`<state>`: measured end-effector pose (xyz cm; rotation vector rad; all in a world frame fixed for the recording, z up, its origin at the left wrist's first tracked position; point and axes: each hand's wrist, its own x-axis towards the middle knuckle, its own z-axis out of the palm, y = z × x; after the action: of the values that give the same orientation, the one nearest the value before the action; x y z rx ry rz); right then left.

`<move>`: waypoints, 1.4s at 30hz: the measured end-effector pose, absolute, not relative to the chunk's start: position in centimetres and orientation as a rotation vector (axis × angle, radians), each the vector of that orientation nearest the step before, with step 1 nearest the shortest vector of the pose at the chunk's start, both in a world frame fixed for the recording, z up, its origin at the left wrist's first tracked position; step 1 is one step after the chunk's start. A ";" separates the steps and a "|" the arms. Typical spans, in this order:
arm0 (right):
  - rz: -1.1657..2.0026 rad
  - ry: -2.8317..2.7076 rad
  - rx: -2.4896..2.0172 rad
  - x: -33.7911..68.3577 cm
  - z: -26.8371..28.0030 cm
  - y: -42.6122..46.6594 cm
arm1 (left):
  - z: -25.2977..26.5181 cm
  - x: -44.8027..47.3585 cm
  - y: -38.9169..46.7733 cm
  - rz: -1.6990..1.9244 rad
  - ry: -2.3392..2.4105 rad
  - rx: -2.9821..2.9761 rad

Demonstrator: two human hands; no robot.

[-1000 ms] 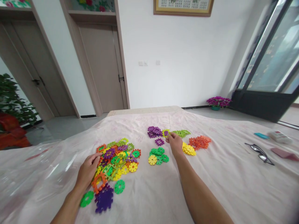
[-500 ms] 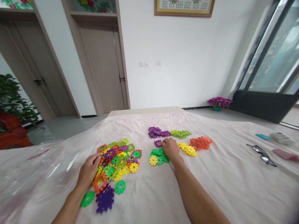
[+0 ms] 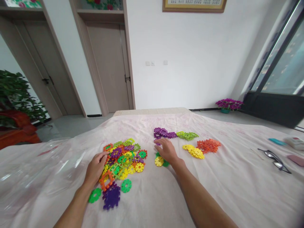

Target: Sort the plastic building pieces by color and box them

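Note:
A mixed heap of plastic interlocking building pieces [image 3: 125, 161], square and flower-shaped in several colours, lies on the cloth. My left hand [image 3: 96, 166] rests against the heap's left edge, fingers loosely curled with the thumb slightly apart; the fingertips are partly hidden. My right hand [image 3: 167, 152] hovers over the green disc pieces [image 3: 165, 163], fingers apart, with nothing seen in it. Just beyond its fingertips are the purple square pieces [image 3: 163, 132]. A yellow disc [image 3: 159, 161] sits on the green ones, which the hand mostly covers.
Lime pieces [image 3: 188, 136], yellow discs [image 3: 196, 152] and orange-red pieces [image 3: 209, 145] form separate piles to the right. Eyeglasses [image 3: 274, 161] lie farther right. Clear plastic sheeting [image 3: 57, 167] spreads at left. A purple square [image 3: 111, 197] and loose green discs [image 3: 126, 186] lie near me.
My right hand has moved slightly left and its fingers have spread, now covering more of the green pile and the lone purple piece. My left hand stays by the heap. The view has shifted slightly.

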<state>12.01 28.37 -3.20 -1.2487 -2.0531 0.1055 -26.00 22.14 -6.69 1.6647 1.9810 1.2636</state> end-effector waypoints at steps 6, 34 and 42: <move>0.126 -2.398 -1.038 7.3 -2.8 25.7 | -6.7 -26.2 22.2 1.270 1.976 1.666; 0.773 -2.251 -1.460 14.8 0.8 27.5 | -7.2 -26.4 22.4 1.253 2.000 1.671; 0.567 -2.557 -1.533 13.5 0.6 26.8 | -7.0 -26.2 22.2 1.243 1.993 1.664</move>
<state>13.51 26.79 0.61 -1.5329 -2.5571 0.5669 -26.22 22.23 -6.96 1.6638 1.9928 1.2433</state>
